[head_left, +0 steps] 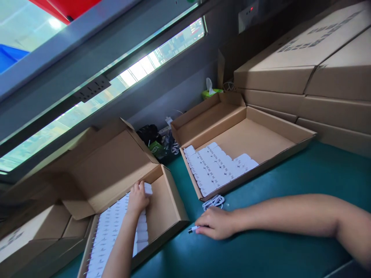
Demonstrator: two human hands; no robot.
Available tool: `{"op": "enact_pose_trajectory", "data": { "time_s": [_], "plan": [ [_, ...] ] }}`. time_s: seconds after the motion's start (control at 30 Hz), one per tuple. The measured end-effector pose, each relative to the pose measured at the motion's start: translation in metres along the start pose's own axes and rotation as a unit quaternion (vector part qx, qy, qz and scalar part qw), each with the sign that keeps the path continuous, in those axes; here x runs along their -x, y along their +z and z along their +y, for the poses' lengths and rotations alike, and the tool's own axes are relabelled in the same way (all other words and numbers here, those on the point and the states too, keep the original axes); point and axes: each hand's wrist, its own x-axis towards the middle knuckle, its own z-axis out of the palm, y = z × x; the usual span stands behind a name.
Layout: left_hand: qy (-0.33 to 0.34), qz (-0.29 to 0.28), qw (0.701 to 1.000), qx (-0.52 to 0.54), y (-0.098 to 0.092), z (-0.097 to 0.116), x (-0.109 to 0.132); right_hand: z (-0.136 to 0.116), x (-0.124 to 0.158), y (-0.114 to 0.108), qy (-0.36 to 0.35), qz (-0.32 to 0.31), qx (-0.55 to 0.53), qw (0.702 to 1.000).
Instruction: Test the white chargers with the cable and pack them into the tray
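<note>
Two hands at work between two open cartons of white blocks

The left hand [138, 197] reaches into a shallow brown cardboard box [176, 195], its fingers bent over a white rectangular block [148, 189] at the far end of the rows. They touch it, but I cannot tell whether they are clamped on it. The right hand [216, 223] rests low over the dark green, smooth surface [246, 251], thumb and fingers closed on a thin white cable near its dark-tipped plug [193, 229]. That grip probably keeps the plug end free and pointed forward. The looped white coil [213, 202] lies just beyond the hand, beside the second open brown cardboard box [261, 135].

Both boxes stand with lids folded back, presumably so that the hands can reach in from above. The blocks sit tightly side by side, likely so they neither tip nor slide.

Those in the second box [214, 170] look flat-faced, with rounded corners that leave small dark star-shaped gaps. Their grey print is too small to read.
</note>
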Motion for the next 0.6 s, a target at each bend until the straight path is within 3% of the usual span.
{"op": "enact_pose_trajectory", "data": {
  "time_s": [0.33,0.5,0.6],
  "plan": [
    [-0.026,0.003,0.999,-0.024,-0.014,0.003,0.012,0.002,0.001,0.0,-0.013,0.013,-0.007,1.0],
    [-0.004,0.022,0.999,0.045,-0.02,-0.006,0.016,0.004,0.003,0.001,-0.039,0.035,-0.014,0.999],
    [-0.021,0.073,0.991,0.111,-0.031,0.005,0.037,0.004,0.005,0.001,-0.044,0.057,-0.024,0.997]
  ]
}}
